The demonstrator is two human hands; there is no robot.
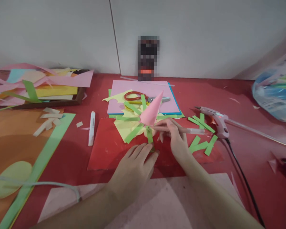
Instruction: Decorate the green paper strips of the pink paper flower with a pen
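On the counter [205, 92], green strips [133, 133] are spread around the pink cone [152, 111]; one, at six o'clock, is marked. A pen [163, 128] is gripped by the right fingers [175, 132]; the left fingers' [143, 151] hold cannot be told. Loose strips [212, 144] are left at four o'clock.

A green strip [150, 137] bears what looks like "A".
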